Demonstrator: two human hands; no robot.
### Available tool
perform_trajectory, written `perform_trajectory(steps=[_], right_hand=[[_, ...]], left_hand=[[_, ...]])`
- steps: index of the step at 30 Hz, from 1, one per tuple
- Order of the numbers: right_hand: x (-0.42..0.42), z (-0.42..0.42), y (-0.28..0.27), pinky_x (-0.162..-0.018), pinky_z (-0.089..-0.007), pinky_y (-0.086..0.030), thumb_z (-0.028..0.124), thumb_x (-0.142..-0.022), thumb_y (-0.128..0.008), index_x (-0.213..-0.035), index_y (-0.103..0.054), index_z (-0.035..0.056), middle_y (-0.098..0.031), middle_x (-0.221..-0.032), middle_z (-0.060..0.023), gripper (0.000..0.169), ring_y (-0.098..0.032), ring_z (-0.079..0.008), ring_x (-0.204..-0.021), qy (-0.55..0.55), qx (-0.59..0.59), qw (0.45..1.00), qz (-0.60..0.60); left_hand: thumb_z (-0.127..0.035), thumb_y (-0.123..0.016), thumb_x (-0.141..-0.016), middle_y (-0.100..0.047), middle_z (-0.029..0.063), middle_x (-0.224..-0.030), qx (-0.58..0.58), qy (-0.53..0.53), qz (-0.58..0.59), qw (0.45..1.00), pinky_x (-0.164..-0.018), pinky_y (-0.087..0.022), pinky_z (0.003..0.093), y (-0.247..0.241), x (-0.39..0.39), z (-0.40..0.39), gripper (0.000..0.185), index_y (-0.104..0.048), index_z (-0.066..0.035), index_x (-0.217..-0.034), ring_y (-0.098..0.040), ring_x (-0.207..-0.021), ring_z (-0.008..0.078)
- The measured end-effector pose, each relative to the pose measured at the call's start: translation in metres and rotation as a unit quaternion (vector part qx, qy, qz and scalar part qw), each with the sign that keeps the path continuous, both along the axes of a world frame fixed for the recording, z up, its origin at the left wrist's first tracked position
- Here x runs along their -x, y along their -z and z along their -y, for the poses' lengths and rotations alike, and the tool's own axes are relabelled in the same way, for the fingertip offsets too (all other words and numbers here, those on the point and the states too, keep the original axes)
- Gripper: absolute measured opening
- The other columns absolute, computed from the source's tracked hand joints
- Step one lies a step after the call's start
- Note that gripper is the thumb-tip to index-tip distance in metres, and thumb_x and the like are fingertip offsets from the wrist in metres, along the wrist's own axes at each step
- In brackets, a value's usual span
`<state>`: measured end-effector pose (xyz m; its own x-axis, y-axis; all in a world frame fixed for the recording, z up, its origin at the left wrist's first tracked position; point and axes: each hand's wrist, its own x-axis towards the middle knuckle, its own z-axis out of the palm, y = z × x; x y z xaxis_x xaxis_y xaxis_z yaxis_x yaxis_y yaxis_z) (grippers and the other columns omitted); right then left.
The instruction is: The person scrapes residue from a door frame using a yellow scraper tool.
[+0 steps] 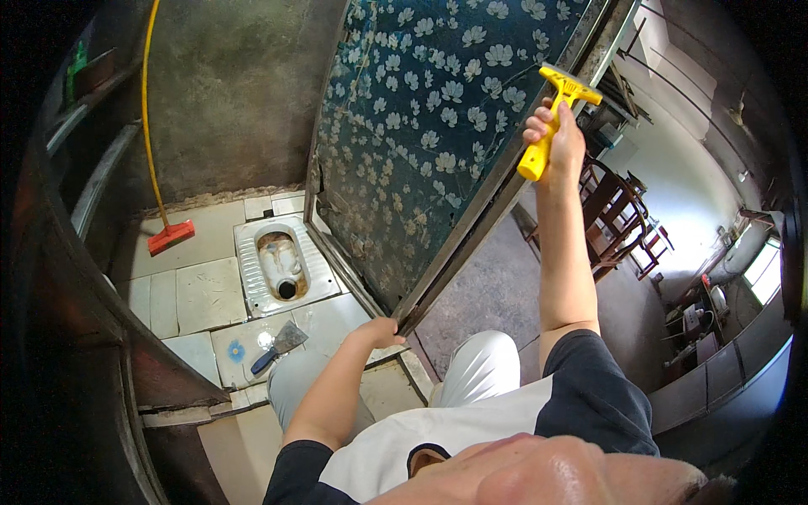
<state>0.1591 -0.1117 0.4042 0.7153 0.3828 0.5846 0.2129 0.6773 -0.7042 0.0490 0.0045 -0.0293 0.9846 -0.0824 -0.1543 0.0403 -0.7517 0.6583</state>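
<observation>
My right hand (564, 136) grips the handle of a yellow scraper (570, 88), its wide T-shaped head pointing up and away. The scraper overlaps the long edge (483, 211) of a dark door panel; whether its blade touches cannot be told. White flowers cover the blue-green face of the door panel (435, 120), faded and stained toward the lower part. My left hand (375, 332) is at the panel's lower corner, with fingers partly hidden and contact unclear. Beside my knee, a putty knife (281, 346) with a dark blue handle lies on the tiles.
A squat toilet (287, 265) is set in the tiled floor (211, 297). Against the dark wall leans a red broom (171, 238) with a yellow pole. Shelves with a green bottle (76, 66) are at left. Wooden chairs (615, 218) stand in the room at right.
</observation>
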Motion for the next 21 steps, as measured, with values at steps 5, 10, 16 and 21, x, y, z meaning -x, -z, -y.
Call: perform_trajectory(steps=[5,10,16,21], right_hand=[[0.006,0.002,-0.020,-0.047,-0.0217,-0.038,0.025,-0.097,-0.042,-0.099,-0.045,0.0021,-0.044,-0.072,-0.0015,0.023,-0.041,-0.0093,-0.055,0.007,0.005,1.000,-0.001],[-0.007,0.015,-0.003,-0.046,-0.0230,-0.035,0.026,-0.097,-0.042,-0.101,-0.045,0.0035,-0.043,-0.071,-0.0008,0.023,-0.039,-0.0098,-0.055,-0.057,0.015,0.996,-0.064],[0.003,-0.013,-0.014,-0.048,-0.0230,-0.038,0.025,-0.096,-0.044,-0.100,-0.044,0.0035,-0.044,-0.072,-0.0011,0.021,-0.040,-0.0102,-0.055,-0.007,0.011,0.999,-0.033],[-0.001,-0.013,-0.010,-0.050,-0.0199,-0.041,0.028,-0.096,-0.046,-0.106,-0.043,0.0040,-0.045,-0.074,-0.0006,0.026,-0.041,-0.0074,-0.056,-0.023,0.018,0.999,-0.021]], left_hand=[[-0.046,-0.059,-0.079,-0.063,0.0197,-0.078,-0.103,0.074,-0.046,0.991,-0.067,-0.046,0.0449,0.028,-0.015,-0.008,0.047,-0.063,0.000,-0.071,-0.060,-0.075,0.0363],[-0.043,-0.063,-0.078,-0.063,0.0176,-0.104,-0.070,0.066,-0.104,0.990,-0.082,-0.048,0.0419,-0.028,-0.008,0.008,0.049,-0.063,0.000,-0.101,-0.058,-0.099,0.0335],[-0.041,-0.061,-0.080,-0.063,0.0168,-0.104,-0.065,0.086,-0.094,0.990,-0.082,-0.048,0.0422,-0.016,-0.011,0.006,0.045,-0.062,-0.001,-0.100,-0.058,-0.100,0.0339],[-0.040,-0.062,-0.081,-0.062,0.0162,-0.105,-0.070,0.085,-0.093,0.990,-0.080,-0.048,0.0430,-0.014,-0.007,0.002,0.045,-0.061,0.001,-0.099,-0.058,-0.100,0.0335]])
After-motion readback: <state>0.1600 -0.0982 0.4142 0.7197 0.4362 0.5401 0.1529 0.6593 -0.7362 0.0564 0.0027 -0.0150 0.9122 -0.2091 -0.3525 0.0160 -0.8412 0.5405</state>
